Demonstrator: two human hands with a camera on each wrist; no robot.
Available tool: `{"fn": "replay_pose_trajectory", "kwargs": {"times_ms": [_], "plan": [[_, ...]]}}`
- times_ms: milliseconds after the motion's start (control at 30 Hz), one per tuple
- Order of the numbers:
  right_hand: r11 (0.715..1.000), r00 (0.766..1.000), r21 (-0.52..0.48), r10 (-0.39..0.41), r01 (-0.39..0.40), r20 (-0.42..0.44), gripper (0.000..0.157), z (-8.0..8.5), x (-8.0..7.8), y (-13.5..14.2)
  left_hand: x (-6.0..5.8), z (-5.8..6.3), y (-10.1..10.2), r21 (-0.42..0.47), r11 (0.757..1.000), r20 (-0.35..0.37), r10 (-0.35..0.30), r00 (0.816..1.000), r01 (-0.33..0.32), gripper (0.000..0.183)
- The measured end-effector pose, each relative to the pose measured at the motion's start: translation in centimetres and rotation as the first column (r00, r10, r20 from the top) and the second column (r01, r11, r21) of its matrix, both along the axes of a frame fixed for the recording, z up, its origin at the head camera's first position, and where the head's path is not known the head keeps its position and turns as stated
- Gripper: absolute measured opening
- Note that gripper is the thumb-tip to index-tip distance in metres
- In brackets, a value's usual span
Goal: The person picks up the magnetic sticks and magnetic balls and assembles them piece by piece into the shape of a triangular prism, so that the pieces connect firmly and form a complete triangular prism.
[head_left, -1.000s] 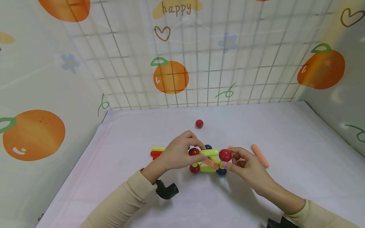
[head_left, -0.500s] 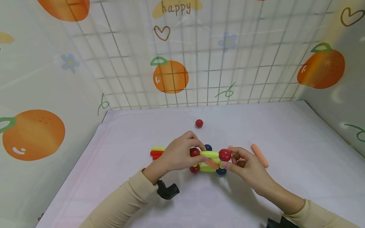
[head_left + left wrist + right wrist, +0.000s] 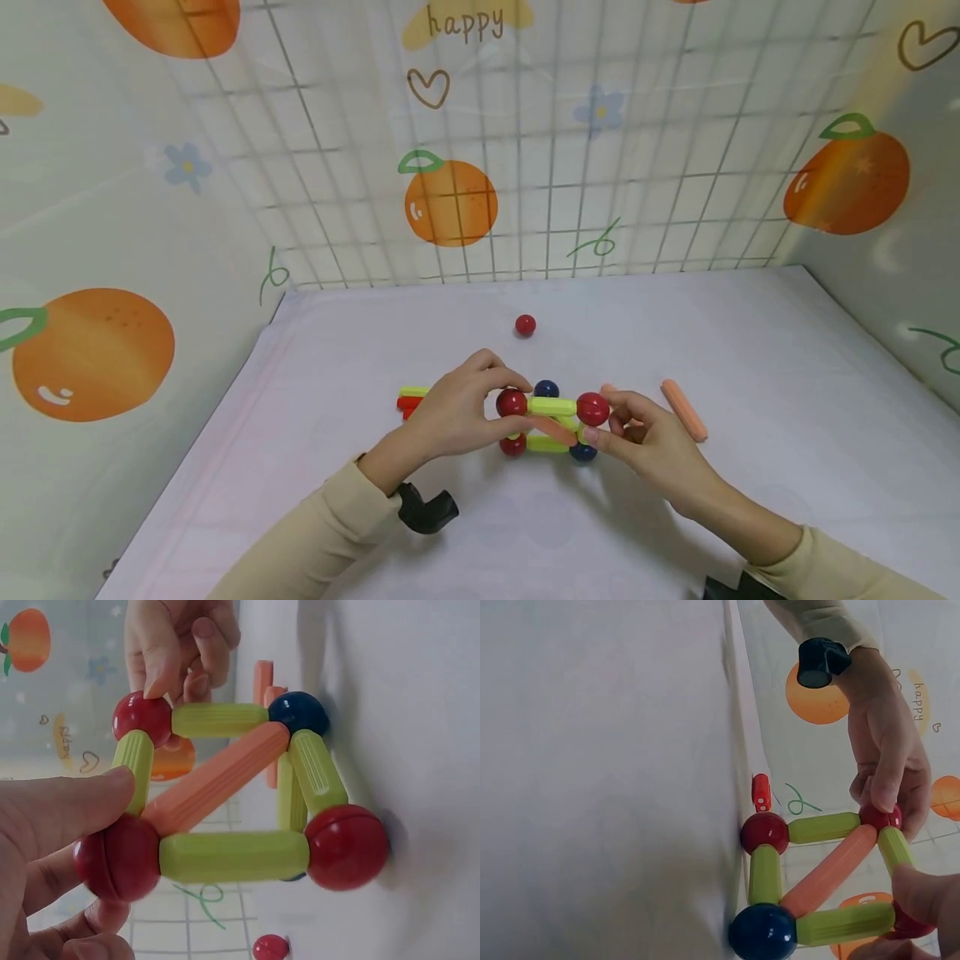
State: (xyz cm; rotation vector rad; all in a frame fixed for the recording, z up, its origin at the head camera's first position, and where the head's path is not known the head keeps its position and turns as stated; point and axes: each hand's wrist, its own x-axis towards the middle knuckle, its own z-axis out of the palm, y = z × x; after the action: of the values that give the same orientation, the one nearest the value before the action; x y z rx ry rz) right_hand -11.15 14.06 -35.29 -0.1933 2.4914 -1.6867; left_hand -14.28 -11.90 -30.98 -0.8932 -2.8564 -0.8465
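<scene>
A frame of magnetic building sticks and balls stands on the table, with yellow-green sticks (image 3: 234,856) along its sides and an orange stick (image 3: 217,780) running diagonally. My left hand (image 3: 457,408) holds the upper left red ball (image 3: 512,402) between thumb and fingers. At the upper right corner, my right hand (image 3: 652,437) pinches another red ball (image 3: 592,408). A top yellow-green stick (image 3: 552,407) bridges these two balls. Low on the near side are a red ball (image 3: 513,444) and a blue ball (image 3: 763,932); a second blue ball (image 3: 546,389) shows behind.
One loose red ball (image 3: 525,326) lies farther back on the white table (image 3: 360,333). Red sticks (image 3: 408,403) and a yellow-green stick (image 3: 413,392) lie left, partly behind my left hand. To the right is a loose orange stick (image 3: 684,410). A printed curtain (image 3: 510,125) surrounds the table.
The top yellow-green stick has dropped from a slight tilt to level between the two upper red balls. My left hand has shifted slightly left, uncovering more of its ball. The right hand stays put.
</scene>
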Motion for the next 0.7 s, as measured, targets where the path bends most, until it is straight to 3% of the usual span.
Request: {"fn": "replay_pose_trajectory", "kwargs": {"times_ms": [133,267,333,533,700], "plan": [[0.995,0.997,0.071,0.072,-0.075,0.043,0.047,-0.9,-0.2,0.3,0.2,-0.2,-0.9,0.009,1.0,-0.002,0.015,1.0,-0.015,0.04],[0.966,0.978,0.167,0.184,-0.198,0.097,0.057,-2.3,-0.5,0.7,0.3,-0.3,-1.4,0.018,0.999,0.0,0.026,1.0,-0.026,0.041],[0.958,0.97,0.168,0.215,-0.232,0.111,0.06,-2.7,-0.6,0.9,0.4,-0.3,-1.5,0.021,0.999,0.001,0.031,1.0,-0.031,0.041],[0.955,0.966,0.155,0.241,-0.253,0.089,0.058,-2.8,-0.4,0.8,0.5,-0.4,-1.7,0.03,0.998,-0.006,0.052,0.999,-0.052,0.042],[0.953,0.971,0.194,0.218,-0.233,0.094,0.058,-2.5,-0.2,0.6,0.6,-0.6,-1.8,0.032,0.998,-0.021,0.052,0.998,-0.051,0.041]]}}
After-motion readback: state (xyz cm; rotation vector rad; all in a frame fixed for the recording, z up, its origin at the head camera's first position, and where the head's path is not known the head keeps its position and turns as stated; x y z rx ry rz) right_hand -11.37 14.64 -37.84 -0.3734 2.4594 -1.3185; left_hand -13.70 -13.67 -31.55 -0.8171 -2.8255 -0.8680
